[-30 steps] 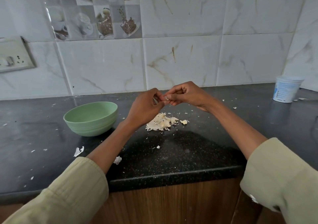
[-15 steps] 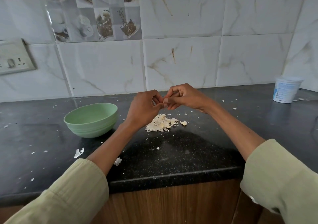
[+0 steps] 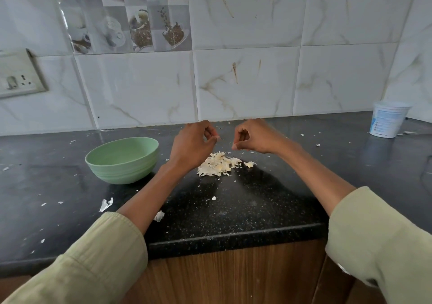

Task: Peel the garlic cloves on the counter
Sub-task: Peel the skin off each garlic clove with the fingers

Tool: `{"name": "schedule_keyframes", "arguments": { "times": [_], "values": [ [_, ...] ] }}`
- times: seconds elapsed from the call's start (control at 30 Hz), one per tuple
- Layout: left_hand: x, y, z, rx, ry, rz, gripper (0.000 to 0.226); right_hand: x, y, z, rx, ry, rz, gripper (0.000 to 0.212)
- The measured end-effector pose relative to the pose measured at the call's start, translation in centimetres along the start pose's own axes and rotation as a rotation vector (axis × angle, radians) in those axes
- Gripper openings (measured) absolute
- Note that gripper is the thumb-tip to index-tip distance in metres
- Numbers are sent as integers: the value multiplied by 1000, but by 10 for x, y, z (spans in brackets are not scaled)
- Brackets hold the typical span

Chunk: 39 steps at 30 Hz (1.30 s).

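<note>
Pale papery garlic skins (image 3: 216, 165) sit heaped on the black speckled counter (image 3: 257, 205), just below and between both hands. One loose garlic clove (image 3: 249, 164) lies at the heap's right edge, apart from it by a small gap. It looks to lie flat with its long axis roughly left-right across the view, but it's too small to say which end is the tip.

Left hand (image 3: 191, 146) hovers above the heap's left side, fingers curled, thumb and forefinger tip pressed together; can't tell if a clove or a skin scrap sits in the pinch. Right hand (image 3: 254, 137) hovers to the right, fingers curled in, forefinger and thumb meeting at something tiny and pale, likely a skin shred; can't confirm. The hands are apart, a clear gap between them.

The green bowl (image 3: 121, 161) stands left of the heap, near the left wrist; its inside isn't visible from here. A white plastic tub (image 3: 388, 119) stands far right by the tiled wall. Skin flecks are scattered all over the counter.

Risks, as a guess:
- A peeled clove dropped onto the heap gets lost among skins of the same colour.
- The left forearm could nudge the bowl when it swings towards it.
- Light skins cling to the fingers or drift off the counter edge.
- The loose clove is overlooked, being so close to the waste.
</note>
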<state>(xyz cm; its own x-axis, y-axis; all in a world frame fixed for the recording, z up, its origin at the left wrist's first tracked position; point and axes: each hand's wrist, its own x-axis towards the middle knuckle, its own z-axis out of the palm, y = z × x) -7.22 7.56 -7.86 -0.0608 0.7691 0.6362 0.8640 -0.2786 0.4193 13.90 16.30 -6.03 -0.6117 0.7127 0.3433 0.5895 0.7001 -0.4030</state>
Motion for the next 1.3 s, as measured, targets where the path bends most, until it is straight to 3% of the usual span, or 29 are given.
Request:
{"name": "schedule_keyframes", "arguments": {
  "times": [0.23, 0.47, 0.53, 0.67, 0.73, 0.77, 0.83, 0.9, 1.1, 1.2, 1.3],
  "values": [
    [0, -1, 0, 5, -38, 11, 4, -2, -4, 1, -181, -144, 45, 15],
    [0, -3, 3, 15, -65, 8, 5, -6, -11, 0, -282, -134, 17, 12],
    [0, -3, 3, 19, -70, 10, 6, -7, -15, 3, -268, -74, 5, 12],
    [1, -4, 3, 16, -71, 5, 7, 0, -19, -2, -100, 338, -101, 14],
    [1, -3, 3, 17, -73, 2, 7, 2, -20, -4, -111, 409, -111, 17],
    [1, -3, 3, 18, -75, 5, 8, 1, -21, -2, -138, 302, -76, 18],
    [0, -1, 3, 24, -79, 14, 10, -3, -23, 6, -282, -77, 48, 16],
    [0, 1, 2, 19, -86, 24, 12, -4, -20, 9, -343, -225, 113, 12],
    [-1, 0, 1, 4, -83, 27, 9, -7, -13, 6, -162, -75, 49, 15],
    [0, 3, 0, -58, -67, 28, 4, -2, -16, 2, 256, 70, 19, 22],
    [0, 7, -2, -170, -44, 29, 12, 2, -21, 1, 556, 88, -9, 21]
  ]
}}
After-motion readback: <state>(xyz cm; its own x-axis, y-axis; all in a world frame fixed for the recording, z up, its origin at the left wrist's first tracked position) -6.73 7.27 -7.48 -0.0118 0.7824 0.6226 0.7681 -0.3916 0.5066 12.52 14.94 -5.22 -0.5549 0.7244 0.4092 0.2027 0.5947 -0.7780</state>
